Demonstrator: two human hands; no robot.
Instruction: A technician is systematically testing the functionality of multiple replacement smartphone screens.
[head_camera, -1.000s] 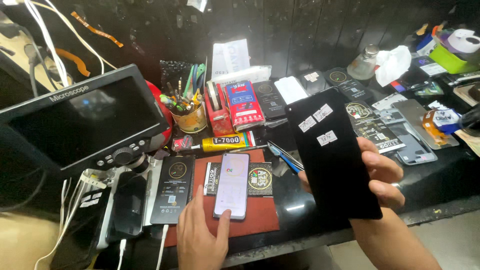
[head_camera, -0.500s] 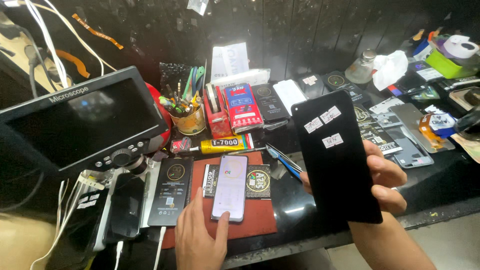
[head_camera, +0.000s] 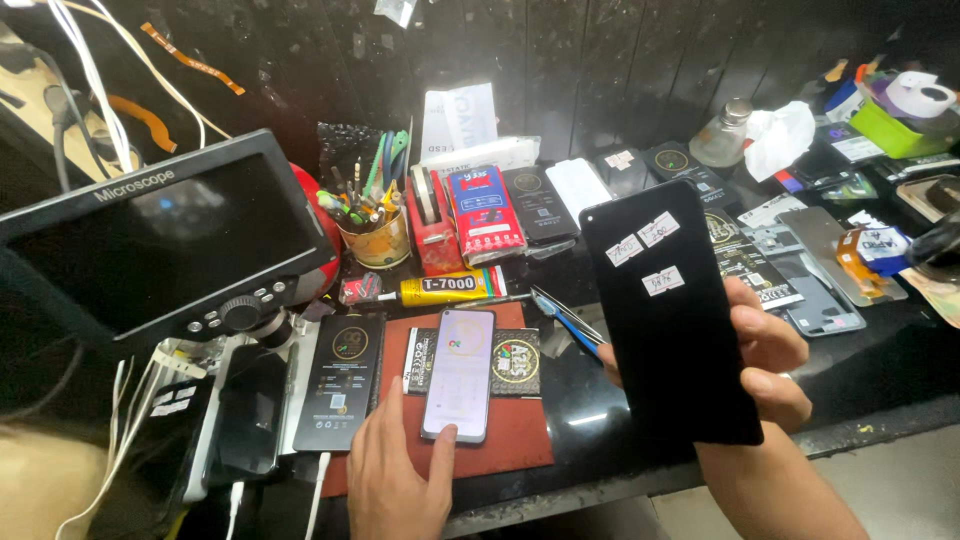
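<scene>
The left hand (head_camera: 400, 475) lies flat on the counter (head_camera: 620, 400), one fingertip touching the near end of a lit phone (head_camera: 459, 373) whose long axis runs away from it. The right hand (head_camera: 765, 365), well to its right, grips a black screen panel (head_camera: 670, 315) upright.

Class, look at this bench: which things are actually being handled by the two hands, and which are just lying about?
In hand:
- left hand touching the lit phone on the red mat
- right hand holding up the black screen panel with white stickers

Lying about:
- microscope monitor
- glue tube
- cup of tools
- tweezers
- black flat box
</scene>
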